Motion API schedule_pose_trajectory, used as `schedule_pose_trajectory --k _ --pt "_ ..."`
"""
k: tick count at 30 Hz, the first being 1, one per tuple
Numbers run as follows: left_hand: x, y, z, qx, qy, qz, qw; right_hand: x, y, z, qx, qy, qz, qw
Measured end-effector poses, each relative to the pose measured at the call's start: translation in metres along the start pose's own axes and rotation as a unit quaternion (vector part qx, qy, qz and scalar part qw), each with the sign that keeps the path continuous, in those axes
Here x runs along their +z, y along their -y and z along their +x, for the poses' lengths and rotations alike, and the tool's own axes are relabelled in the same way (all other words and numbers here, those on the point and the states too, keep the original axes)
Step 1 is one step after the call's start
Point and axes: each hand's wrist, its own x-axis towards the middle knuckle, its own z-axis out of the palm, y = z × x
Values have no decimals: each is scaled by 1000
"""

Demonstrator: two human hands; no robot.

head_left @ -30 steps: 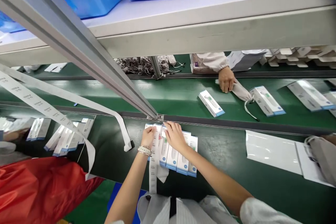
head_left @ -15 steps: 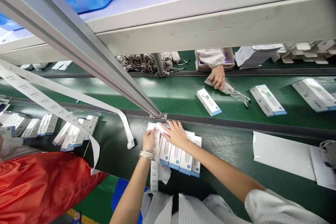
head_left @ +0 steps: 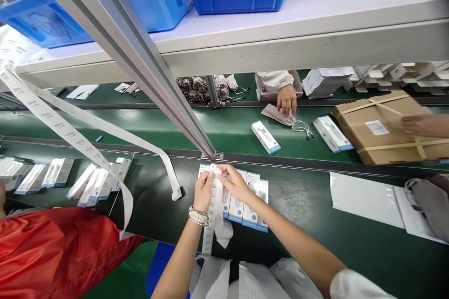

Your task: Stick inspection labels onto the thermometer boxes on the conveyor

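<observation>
My left hand (head_left: 203, 192) is closed on a white strip of printed labels (head_left: 209, 229), thumb on top, above the left end of a row of small white-and-blue boxes (head_left: 236, 208). The strip hangs from the hand toward the bench's front edge, its loose end curled over beside it. At the strip's upper part, my right hand (head_left: 235, 183) has its thumb and forefinger bent in a pinch; whatever lies between the fingertips is too small to make out. The boxes lie side by side, face up, partly covered by my hands and the strip.
A metal post (head_left: 175, 88) slants down behind my hands. Beyond the bench runs a green conveyor (head_left: 231, 126) with white boxes, a grey pouch (head_left: 277, 114) under another person's hand, and a brown carton (head_left: 382, 126) that another hand touches. A long label strip (head_left: 70, 135) hangs at left.
My right hand has gone from spread over the boxes to bent fingers at the strip. The brown carton has come into view at right. Boxes on the conveyor sit further left.
</observation>
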Motion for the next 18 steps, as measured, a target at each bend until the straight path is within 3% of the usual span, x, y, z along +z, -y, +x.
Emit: schedule_pose_trajectory --k 5,10,15,18 --pt "1 -16 -14 99 54 30 993 6 26 -23 38 -82 84 992" --pt "-3 -24 -15 148 98 50 983 -7 34 -27 -4 -60 34 998" --pt "4 -20 -11 116 36 84 989 -9 34 -31 -14 -48 -50 997" --pt "12 -16 -11 95 19 98 990 -5 27 -29 5 -78 -93 993"
